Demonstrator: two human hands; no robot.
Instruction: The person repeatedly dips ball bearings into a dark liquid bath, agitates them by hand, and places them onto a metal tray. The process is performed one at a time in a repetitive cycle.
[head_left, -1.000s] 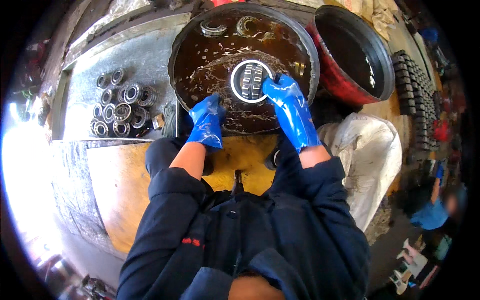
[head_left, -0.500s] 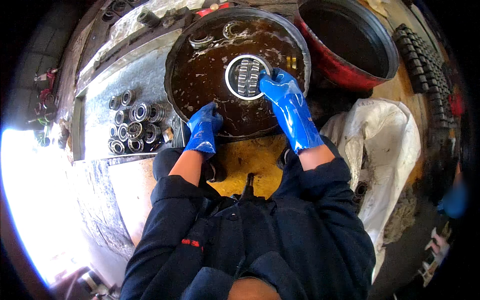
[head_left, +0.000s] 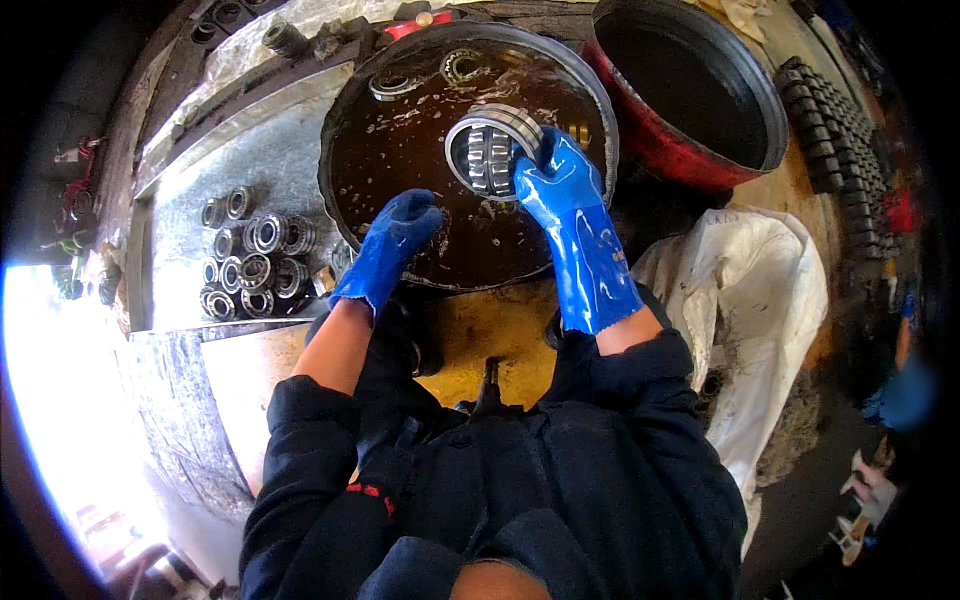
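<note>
My right hand point(head_left: 560, 178), in a wet blue glove, grips a large roller bearing point(head_left: 490, 160) by its right side. The bearing is tilted, so its outer ring and rows of rollers show. It is held over a round basin point(head_left: 328, 150) of dark brown liquid. My left hand point(head_left: 405, 222), gloved in blue too, hovers over the basin's near left part, fingers loosely bent and apart, holding nothing. Two other bearing pieces, a ring point(head_left: 396, 86) and a bearing point(head_left: 462, 66), lie partly in the liquid at the far side.
Several smaller bearings point(head_left: 255, 270) are piled on a metal tray point(head_left: 180, 225) at the left. A red drum point(head_left: 675, 150) with dark liquid stands at the far right. A white sack point(head_left: 765, 270) lies to the right, with rows of dark bearing-like parts point(head_left: 835, 150) beyond it.
My right hand has tilted the bearing from facing up to partly side-on. My left hand has moved off the basin's rim over the liquid, its fingers loosening. The view has shifted slightly.
</note>
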